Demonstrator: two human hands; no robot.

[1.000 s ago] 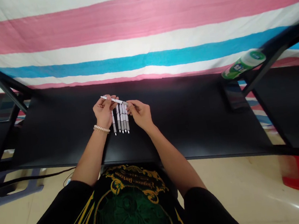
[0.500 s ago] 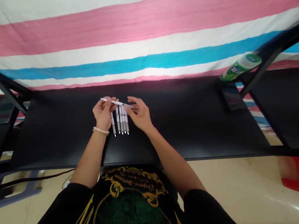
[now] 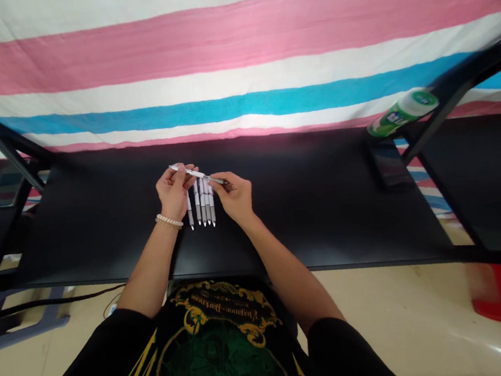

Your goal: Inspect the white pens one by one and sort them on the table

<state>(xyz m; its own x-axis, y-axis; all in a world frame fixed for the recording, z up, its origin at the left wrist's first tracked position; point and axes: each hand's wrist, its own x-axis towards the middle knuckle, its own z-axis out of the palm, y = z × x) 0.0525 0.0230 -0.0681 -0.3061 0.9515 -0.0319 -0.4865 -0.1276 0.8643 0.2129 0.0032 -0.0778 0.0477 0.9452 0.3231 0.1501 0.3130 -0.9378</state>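
Note:
A white pen (image 3: 195, 173) with a grey grip is held slantwise above the table between my two hands. My left hand (image 3: 173, 191) pinches its white barrel at the upper end. Thumb and fingers of my right hand (image 3: 235, 195) are closed round the grey front part, covering some of it. Below the held pen, several white pens with grey grips (image 3: 208, 208) lie side by side, tips toward me. One more pen (image 3: 190, 212) lies slightly apart on their left, partly hidden by my left hand.
The pens lie on a black table (image 3: 324, 203). At the back right stands a green and white canister (image 3: 402, 113), with a dark flat object (image 3: 387, 163) in front of it. A striped cloth (image 3: 233, 39) hangs behind. Black metal bars (image 3: 461, 94) rise at both sides.
My right hand's fingers have closed from a spread position onto the front part of the held pen. My left hand keeps nearly the same place and hold.

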